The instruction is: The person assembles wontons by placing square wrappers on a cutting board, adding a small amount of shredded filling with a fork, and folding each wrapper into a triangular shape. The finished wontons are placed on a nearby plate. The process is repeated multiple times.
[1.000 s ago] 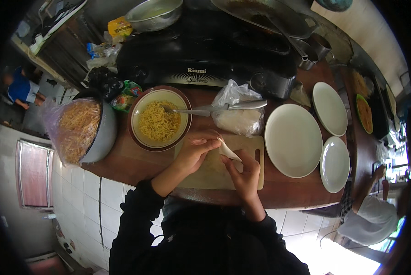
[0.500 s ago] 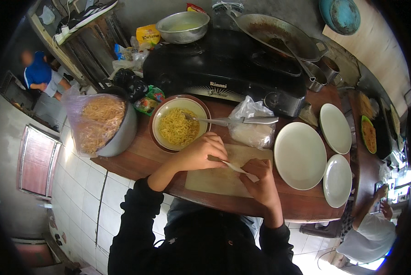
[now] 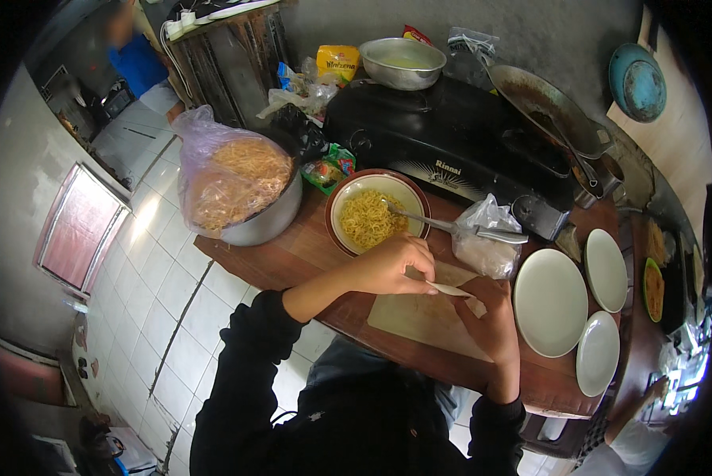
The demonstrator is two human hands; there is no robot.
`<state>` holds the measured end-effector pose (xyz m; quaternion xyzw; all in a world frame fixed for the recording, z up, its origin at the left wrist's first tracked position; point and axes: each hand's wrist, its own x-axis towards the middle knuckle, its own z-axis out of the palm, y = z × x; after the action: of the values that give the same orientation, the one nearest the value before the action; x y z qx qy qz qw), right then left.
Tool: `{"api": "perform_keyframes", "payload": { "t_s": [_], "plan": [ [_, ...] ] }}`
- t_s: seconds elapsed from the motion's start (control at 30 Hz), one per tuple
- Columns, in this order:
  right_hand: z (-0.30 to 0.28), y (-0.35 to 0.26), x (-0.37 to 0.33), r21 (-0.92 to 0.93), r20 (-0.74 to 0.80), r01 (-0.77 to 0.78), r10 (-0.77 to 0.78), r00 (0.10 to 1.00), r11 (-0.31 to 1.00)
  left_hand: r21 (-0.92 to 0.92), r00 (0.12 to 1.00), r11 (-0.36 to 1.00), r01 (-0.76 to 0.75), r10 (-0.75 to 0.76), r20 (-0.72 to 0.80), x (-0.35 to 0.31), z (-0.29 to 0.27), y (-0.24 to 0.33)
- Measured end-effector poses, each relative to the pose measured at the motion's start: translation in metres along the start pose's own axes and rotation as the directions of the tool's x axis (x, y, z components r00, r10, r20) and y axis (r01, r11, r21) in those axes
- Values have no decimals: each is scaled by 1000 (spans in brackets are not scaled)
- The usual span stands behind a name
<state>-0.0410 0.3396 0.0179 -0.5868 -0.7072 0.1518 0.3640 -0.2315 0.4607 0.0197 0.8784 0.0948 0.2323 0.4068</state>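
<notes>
Between my hands is a thin, pale, folded strip, like a wrapper sheet (image 3: 449,289), raised over a pale cutting board (image 3: 403,316). My left hand (image 3: 397,266) pinches its left end. The right end is in the fingers of my right hand (image 3: 492,313), whose back hides part of the grip. Just beyond my left hand stands a brown-rimmed bowl (image 3: 334,208) of yellow noodles (image 3: 370,220). A metal utensil (image 3: 419,218) rests in it, its handle reaching right. Near my right hand sits a clear plastic bag (image 3: 483,252) with pale contents, a flat metal handle (image 3: 502,236) lying across it.
White plates (image 3: 550,305) stand on the right of the wooden table (image 3: 292,258). A black gas stove (image 3: 435,139) holds a wok (image 3: 546,103) and a metal basin (image 3: 403,63). Left is a pot (image 3: 272,214) with a bag of shredded food. Two other people are farther off.
The view has turned left, so the table and stove sit farther right in the picture. Both hands keep their hold on the pale sheet, which shows shorter and flatter now.
</notes>
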Motion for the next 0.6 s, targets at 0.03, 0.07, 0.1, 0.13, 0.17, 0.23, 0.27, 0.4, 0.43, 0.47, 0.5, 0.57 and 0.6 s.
{"api": "perform_keyframes", "payload": {
  "t_s": [0.03, 0.07, 0.1, 0.13, 0.17, 0.23, 0.27, 0.4, 0.43, 0.47, 0.5, 0.57, 0.6],
  "plan": [
    [-1, -1, 1, 18, -3, 10, -10, 1000, 1000, 3, 1000, 1000, 12, -12, 3, -1, -1, 2],
    [-2, -2, 1, 24, 0, 12, -12, 1000, 1000, 4, 1000, 1000, 23, -23, 7, -1, -2, 3],
    [-3, -3, 2, 28, 2, 15, -15, 1000, 999, 11, 999, 999, 36, -36, 14, -1, -3, 4],
    [-4, -3, 2, 31, -4, 34, -33, 999, 999, 19, 1000, 1000, 22, -22, 6, -1, -4, 5],
    [-5, -4, 3, 31, 1, 20, -20, 1000, 999, 33, 1000, 999, 13, -13, 0, 0, -5, 6],
    [-7, -6, 4, 25, -1, 35, -35, 999, 999, 59, 1000, 998, 9, -10, 12, 2, -6, 8],
    [-8, -7, 5, 32, 2, 16, -16, 1000, 999, 75, 999, 997, 14, -16, 29, 4, -7, 9],
    [-14, -12, 10, -2, -16, 46, -46, 999, 999, 209, 999, 977, -50, 45, 30, 9, -11, 11],
    [-15, -13, 11, -31, -24, 71, -72, 997, 997, 196, 999, 980, -46, 43, 21, 9, -13, 11],
    [-16, -13, 12, -31, -18, 56, -56, 998, 998, 198, 999, 980, -36, 34, 17, 10, -13, 11],
    [-16, -12, 13, -39, -14, 53, -54, 998, 998, 221, 999, 975, -34, 32, 13, 11, -13, 11],
    [-19, -11, 13, -47, -15, 45, -46, 999, 998, 136, 999, 990, 27, -31, 23, 14, -14, 10],
    [-19, -10, 13, -46, -17, 42, -43, 999, 998, 108, 998, 993, 56, -60, 29, 15, -15, 9]
  ]
}}
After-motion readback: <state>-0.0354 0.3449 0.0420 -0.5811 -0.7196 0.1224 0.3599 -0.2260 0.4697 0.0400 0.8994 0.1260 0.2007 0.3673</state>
